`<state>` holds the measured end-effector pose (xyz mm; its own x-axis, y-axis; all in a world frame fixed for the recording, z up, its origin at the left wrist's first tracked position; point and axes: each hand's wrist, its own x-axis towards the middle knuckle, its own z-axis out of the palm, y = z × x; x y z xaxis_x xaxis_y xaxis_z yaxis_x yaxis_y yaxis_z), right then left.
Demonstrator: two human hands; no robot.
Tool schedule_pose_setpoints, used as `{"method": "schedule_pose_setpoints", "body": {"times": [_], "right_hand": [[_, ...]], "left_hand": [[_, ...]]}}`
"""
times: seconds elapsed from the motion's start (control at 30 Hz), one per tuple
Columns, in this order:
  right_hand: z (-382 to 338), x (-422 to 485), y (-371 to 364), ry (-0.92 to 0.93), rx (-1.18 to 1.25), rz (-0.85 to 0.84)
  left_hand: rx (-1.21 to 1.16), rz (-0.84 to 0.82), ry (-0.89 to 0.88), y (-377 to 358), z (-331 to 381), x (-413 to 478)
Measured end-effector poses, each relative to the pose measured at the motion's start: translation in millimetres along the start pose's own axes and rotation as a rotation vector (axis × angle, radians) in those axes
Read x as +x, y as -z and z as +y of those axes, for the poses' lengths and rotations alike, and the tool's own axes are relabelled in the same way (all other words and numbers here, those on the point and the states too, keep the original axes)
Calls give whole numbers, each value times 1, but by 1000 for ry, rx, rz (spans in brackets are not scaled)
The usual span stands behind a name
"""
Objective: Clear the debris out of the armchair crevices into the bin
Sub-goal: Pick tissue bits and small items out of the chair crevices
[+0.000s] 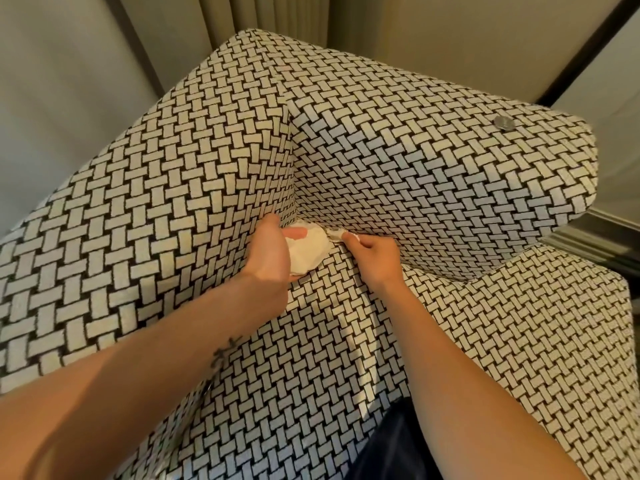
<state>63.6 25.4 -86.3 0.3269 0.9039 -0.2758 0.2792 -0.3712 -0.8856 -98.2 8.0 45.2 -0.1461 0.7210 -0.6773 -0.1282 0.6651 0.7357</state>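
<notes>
Forearms (138, 393) over basketweave armchair (173, 202); curtain (270, 15) behind.

Left hand (268, 251) holds crumpled tissue (310, 249); right hand (372, 252) pinches a scrap (337, 233).

Bare R forearm (467, 358), L forearm (145, 372) w/ sm. dark tattoo (225, 351), dark clothing (391, 448)

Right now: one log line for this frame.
left hand holds crumpled tissue | right hand pinches white scrap at armchair crevice | coin on top edge | bin unseen
</notes>
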Motion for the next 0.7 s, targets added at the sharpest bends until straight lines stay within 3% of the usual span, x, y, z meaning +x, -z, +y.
{"method": "schedule_pose_setpoints", "body": {"times": [0.37,0.7], "right_hand": [[-13,-31,21,5,214,20],[-38,-61,29,225,232,-180]], "left_hand": [[19,-68,31,0,-4,4],[32,-187,49,-1,-7,6]]}}
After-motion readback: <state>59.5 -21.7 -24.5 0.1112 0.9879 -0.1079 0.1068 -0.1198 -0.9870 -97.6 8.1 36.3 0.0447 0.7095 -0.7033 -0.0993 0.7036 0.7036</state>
